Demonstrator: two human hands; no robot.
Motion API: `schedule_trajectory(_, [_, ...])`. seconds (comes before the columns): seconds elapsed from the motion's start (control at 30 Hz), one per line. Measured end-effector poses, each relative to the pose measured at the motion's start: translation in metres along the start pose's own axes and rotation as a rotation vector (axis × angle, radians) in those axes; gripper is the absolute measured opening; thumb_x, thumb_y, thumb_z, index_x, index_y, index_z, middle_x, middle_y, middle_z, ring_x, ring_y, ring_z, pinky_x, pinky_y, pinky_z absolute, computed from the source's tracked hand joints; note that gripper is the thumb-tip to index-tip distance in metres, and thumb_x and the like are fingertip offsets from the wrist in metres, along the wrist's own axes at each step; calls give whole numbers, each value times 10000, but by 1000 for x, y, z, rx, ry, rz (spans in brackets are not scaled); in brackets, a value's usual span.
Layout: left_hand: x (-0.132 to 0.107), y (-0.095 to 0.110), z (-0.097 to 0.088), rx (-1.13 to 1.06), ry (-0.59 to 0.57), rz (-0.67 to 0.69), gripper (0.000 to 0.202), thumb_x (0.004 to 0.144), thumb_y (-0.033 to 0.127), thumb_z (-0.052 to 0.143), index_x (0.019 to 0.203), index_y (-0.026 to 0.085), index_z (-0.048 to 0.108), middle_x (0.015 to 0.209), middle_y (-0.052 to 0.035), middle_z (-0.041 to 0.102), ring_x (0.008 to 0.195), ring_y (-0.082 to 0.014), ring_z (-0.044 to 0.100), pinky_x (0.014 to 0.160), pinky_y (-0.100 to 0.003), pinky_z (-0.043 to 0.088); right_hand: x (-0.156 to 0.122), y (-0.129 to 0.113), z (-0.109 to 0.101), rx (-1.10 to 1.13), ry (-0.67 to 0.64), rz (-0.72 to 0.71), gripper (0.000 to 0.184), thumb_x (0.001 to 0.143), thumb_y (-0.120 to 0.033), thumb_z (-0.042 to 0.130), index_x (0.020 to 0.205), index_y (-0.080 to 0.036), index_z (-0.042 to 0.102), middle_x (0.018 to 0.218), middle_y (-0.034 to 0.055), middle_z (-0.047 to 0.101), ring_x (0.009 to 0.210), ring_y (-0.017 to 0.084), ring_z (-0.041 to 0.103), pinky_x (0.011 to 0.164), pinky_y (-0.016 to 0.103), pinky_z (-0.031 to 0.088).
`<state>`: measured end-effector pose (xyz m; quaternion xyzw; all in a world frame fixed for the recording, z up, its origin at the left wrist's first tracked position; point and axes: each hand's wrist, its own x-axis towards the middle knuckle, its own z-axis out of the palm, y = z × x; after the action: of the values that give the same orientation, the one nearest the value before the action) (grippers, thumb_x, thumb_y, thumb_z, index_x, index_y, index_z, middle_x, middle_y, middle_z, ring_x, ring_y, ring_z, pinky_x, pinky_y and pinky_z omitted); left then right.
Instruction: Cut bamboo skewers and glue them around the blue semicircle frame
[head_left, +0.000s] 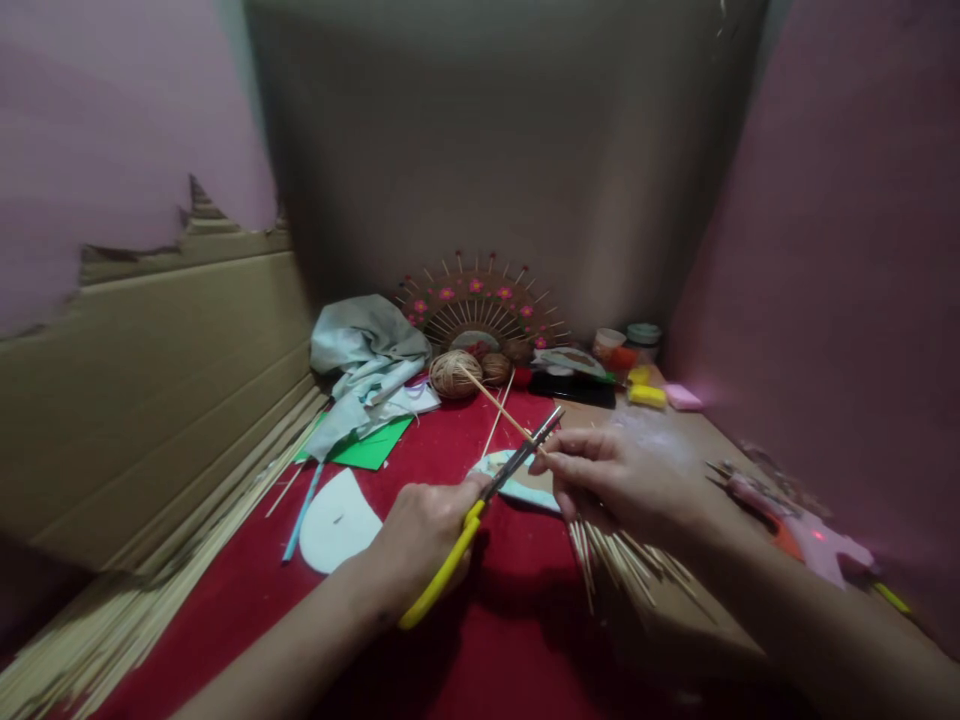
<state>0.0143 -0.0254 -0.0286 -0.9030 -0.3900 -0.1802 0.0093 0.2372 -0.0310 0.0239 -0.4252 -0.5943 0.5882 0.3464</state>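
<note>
thin straight wooden stick [497,404], yellow-handled metal scissors [501,478], red surface [517,640]

left hand [427,530] holds yellow-handled scissors [473,517] across a stick [498,404] the right hand [616,472] pinches.

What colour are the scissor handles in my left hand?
The scissor handles are yellow, as the head view shows.

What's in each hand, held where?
Left hand: scissors, by the yellow handle. Right hand: stick, pinched at its near end.
</note>
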Motion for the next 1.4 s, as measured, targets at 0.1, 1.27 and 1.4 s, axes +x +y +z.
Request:
schedule_trajectory(0.1, [-1,0,-2,-14,-76,-67,313,736,153,446,1039,163,526,637,-4,636,520,-168,586,491,-247,376,-1,-2,9,-79,103,-36,161,794,-295,590,715,-155,610,452,-38,541,325,38,363,320,164,234])
schedule_trajectory(1.27, [19,7,-10,267,427,180,202,940,265,427,827,154,553,771,-47,591,747,-183,459,797,-367,388,-4,31,23,153,-45,54,183,746,-343,608,689,-170,626,328,-68,482,236,44,288,260,177,146])
schedule_trajectory(1.4, [18,8,-11,274,417,188,204,944,268,414,848,148,547,768,-47,582,734,-183,458,801,-378,358,-4,34,26,171,-40,38,177,755,-326,603,670,-172,620,325,-68,480,232,37,286,255,168,144])
